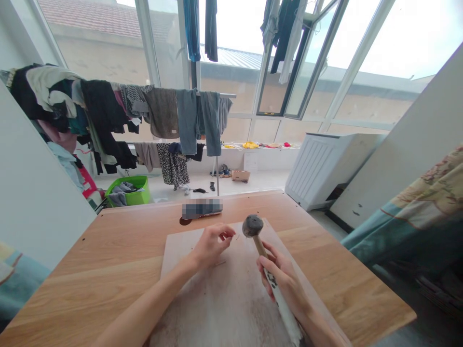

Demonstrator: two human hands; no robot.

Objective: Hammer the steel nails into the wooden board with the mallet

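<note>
A light-brown wooden table [108,250] fills the foreground; beyond its far edge stands a metal rack [217,176] draped with dark clothes [104,108]; off its far-left corner sits a bright green plastic basket [139,195]; past its far-right corner, a white ribbed cabinet [325,164].

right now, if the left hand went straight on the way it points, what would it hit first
Probably the hammer head, just beyond the left hand; depth is hard to judge.
</note>
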